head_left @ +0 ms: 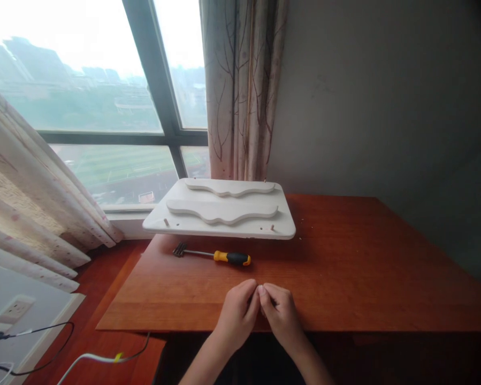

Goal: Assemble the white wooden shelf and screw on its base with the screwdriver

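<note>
My left hand and my right hand meet at the front edge of the wooden table, fingers curled and fingertips touching. Whether anything small sits between them is hidden. Beyond them lies a screwdriver with a yellow and black handle, its shaft pointing left. At its tip is a small cluster of dark screws. Farther back rests a white board with rounded corners and short wooden dowels standing near its corners. Two white wavy-edged pieces, a nearer one and a farther one, lie on top of it.
The reddish-brown table extends to the right, with a few pale specks near the board. A grey wall and a patterned curtain stand behind. On the left are a window, another curtain, a wall socket and cables.
</note>
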The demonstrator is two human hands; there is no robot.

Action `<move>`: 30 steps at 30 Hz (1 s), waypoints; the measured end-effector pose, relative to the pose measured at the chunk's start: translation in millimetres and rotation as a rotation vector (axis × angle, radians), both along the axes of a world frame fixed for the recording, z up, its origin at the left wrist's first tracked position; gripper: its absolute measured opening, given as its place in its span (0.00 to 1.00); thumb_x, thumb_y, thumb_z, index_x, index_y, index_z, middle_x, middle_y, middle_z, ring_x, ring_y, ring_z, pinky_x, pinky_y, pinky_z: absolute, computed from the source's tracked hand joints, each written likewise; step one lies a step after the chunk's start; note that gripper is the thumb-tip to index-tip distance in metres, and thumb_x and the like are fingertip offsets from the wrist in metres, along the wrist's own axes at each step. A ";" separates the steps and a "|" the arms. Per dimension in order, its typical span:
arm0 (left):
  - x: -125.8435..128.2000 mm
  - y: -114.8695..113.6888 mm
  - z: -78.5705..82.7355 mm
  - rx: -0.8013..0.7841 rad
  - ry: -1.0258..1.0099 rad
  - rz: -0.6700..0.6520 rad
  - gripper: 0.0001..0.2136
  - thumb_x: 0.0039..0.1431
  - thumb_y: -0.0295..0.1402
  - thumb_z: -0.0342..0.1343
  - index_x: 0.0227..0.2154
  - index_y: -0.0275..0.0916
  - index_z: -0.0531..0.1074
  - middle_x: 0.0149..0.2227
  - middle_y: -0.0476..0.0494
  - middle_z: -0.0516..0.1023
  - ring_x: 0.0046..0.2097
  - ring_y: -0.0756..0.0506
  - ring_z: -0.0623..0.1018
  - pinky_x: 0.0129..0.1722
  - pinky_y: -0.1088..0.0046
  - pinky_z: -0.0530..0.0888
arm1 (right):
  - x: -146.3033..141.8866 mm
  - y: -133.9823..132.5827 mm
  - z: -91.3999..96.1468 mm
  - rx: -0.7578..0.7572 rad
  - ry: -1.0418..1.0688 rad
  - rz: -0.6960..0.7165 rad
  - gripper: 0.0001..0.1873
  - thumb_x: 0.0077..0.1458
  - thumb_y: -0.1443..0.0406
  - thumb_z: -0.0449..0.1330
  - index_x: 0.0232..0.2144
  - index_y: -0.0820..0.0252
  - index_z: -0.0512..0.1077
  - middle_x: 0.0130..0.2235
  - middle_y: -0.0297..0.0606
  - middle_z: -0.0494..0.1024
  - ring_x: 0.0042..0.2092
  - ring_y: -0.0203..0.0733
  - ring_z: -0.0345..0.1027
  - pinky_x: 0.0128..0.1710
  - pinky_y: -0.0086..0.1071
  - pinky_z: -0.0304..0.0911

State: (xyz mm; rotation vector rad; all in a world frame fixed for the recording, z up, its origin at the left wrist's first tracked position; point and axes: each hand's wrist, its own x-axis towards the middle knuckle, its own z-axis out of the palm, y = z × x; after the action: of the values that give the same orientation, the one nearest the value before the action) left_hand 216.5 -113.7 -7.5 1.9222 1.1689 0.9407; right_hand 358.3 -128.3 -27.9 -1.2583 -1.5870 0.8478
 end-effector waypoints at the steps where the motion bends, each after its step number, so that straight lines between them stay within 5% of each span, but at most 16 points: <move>1: -2.5 0.2 0.8 0.003 0.012 0.001 0.16 0.71 0.35 0.43 0.25 0.41 0.55 0.24 0.49 0.65 0.27 0.49 0.65 0.29 0.73 0.60 | -0.3 1.6 3.2 -0.016 0.005 0.033 0.25 0.71 0.56 0.47 0.20 0.57 0.57 0.22 0.30 0.62 0.26 0.33 0.58 0.28 0.30 0.51; 5: -30.0 9.6 10.9 0.087 0.158 0.030 0.14 0.71 0.36 0.45 0.27 0.41 0.62 0.28 0.48 0.70 0.30 0.47 0.70 0.32 0.73 0.64 | -2.8 16.5 21.1 0.005 -0.063 0.089 0.25 0.70 0.58 0.49 0.20 0.57 0.59 0.23 0.30 0.63 0.26 0.34 0.59 0.30 0.31 0.53; 12: -125.2 50.1 25.4 0.265 0.437 0.459 0.09 0.69 0.39 0.49 0.38 0.42 0.72 0.39 0.45 0.78 0.38 0.43 0.78 0.38 0.70 0.69 | -19.0 58.0 38.3 0.303 -0.304 -0.019 0.07 0.64 0.68 0.55 0.39 0.57 0.74 0.41 0.41 0.77 0.43 0.45 0.68 0.47 0.37 0.62; 15: -156.4 64.5 22.4 0.310 0.582 0.551 0.10 0.68 0.39 0.50 0.41 0.42 0.73 0.45 0.43 0.78 0.40 0.41 0.79 0.38 0.68 0.71 | -29.1 68.0 37.3 0.332 -0.420 0.009 0.12 0.60 0.70 0.59 0.46 0.57 0.75 0.48 0.42 0.78 0.49 0.48 0.67 0.51 0.41 0.62; 30: -185.9 91.8 9.0 0.300 0.759 0.370 0.14 0.64 0.39 0.48 0.43 0.38 0.74 0.50 0.35 0.75 0.49 0.36 0.78 0.50 0.60 0.75 | -44.1 78.3 35.8 0.175 -0.653 0.151 0.19 0.63 0.71 0.57 0.55 0.56 0.73 0.55 0.40 0.77 0.54 0.47 0.67 0.54 0.40 0.64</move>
State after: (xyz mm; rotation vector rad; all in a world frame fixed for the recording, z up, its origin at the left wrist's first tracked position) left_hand 30.5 -22.0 1.5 2.4595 1.9556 0.5807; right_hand 314.1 -50.0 7.8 -1.3766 -2.2382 0.3786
